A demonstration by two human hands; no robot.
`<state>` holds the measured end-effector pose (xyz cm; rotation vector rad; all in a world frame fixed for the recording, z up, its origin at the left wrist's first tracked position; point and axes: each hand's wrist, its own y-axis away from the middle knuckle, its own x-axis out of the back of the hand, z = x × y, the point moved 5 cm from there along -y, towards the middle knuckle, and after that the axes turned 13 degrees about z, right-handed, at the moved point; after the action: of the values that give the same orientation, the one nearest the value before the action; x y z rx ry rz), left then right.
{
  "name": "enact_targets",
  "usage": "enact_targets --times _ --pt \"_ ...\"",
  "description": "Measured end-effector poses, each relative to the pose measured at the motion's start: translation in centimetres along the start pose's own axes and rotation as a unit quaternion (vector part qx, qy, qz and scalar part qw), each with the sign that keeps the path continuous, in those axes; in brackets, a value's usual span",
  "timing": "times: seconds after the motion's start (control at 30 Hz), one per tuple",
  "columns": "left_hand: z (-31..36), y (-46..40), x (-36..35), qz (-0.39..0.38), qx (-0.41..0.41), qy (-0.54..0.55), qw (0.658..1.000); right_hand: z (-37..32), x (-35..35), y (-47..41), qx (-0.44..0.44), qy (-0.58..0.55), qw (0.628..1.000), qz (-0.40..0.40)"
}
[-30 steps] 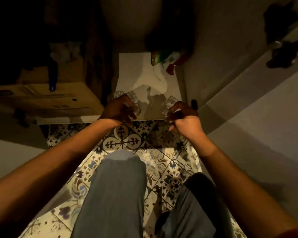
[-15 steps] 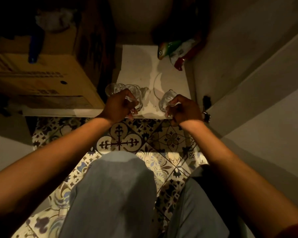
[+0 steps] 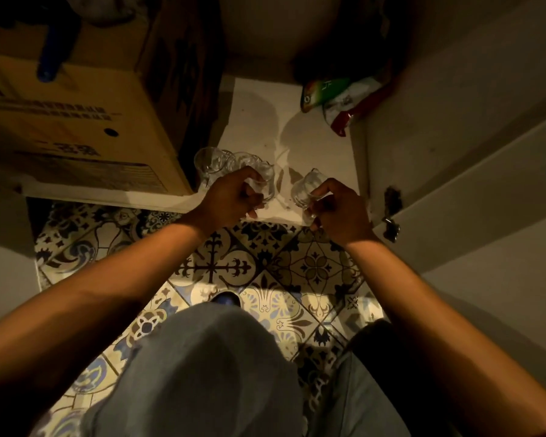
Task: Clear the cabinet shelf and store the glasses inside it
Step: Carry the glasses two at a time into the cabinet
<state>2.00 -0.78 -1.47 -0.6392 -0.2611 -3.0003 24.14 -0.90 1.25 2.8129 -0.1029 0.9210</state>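
The white cabinet shelf (image 3: pixel 316 146) lies low in front of me, dimly lit. My left hand (image 3: pixel 230 197) grips a cluster of clear glasses (image 3: pixel 215 162) at the shelf's front left edge; how many it holds is hard to tell. My right hand (image 3: pixel 338 206) grips a single clear glass (image 3: pixel 303 187), tilted, just above the shelf's front edge. The two hands are a short gap apart.
A cardboard box (image 3: pixel 76 121) stands on the left part of the shelf. A green, white and red packet (image 3: pixel 341 99) lies at the shelf's back right. The open cabinet door (image 3: pixel 473 184) with its hinge (image 3: pixel 391 212) is on the right. Patterned floor tiles (image 3: pixel 221 266) and my knees are below.
Both hands have carried the glasses forward and down to the shelf's front edge. The view has come closer to the shelf.
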Motion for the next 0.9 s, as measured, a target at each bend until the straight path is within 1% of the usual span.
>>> enact_targets --times 0.2,0.3,0.4,0.5,0.6,0.73,0.83,0.9 --pt "-1.1 -1.3 -1.7 -0.033 0.016 0.009 0.999 1.4 -1.6 -1.7 -0.011 -0.003 1.0 0.008" --pt "-1.8 -1.8 -2.4 -0.019 0.03 0.027 0.999 2.0 -2.5 -2.5 -0.038 -0.009 0.999 0.02" --pt "-2.5 -2.3 -2.9 -0.01 0.023 0.036 0.999 2.6 -3.6 -3.4 -0.059 -0.01 0.998 0.018" --pt "-3.0 -2.7 -3.0 -0.01 0.005 0.002 1.0 2.9 -4.7 -4.3 -0.07 -0.006 0.997 0.01" --pt "-3.6 -3.4 -3.0 -0.002 -0.02 -0.064 0.998 3.0 -5.7 -5.1 -0.064 0.033 0.997 0.002" --pt "-3.6 -3.9 -3.0 0.017 -0.048 -0.104 0.993 3.3 -6.8 -5.9 -0.062 0.068 0.996 -0.004" --pt "-3.7 -4.3 -3.4 0.013 -0.048 -0.113 0.992 3.4 -7.3 -6.2 -0.068 0.056 0.996 -0.007" --pt "-3.3 -4.7 -3.5 0.036 -0.064 -0.13 0.989 3.4 -7.5 -6.5 -0.061 0.049 0.997 -0.006"
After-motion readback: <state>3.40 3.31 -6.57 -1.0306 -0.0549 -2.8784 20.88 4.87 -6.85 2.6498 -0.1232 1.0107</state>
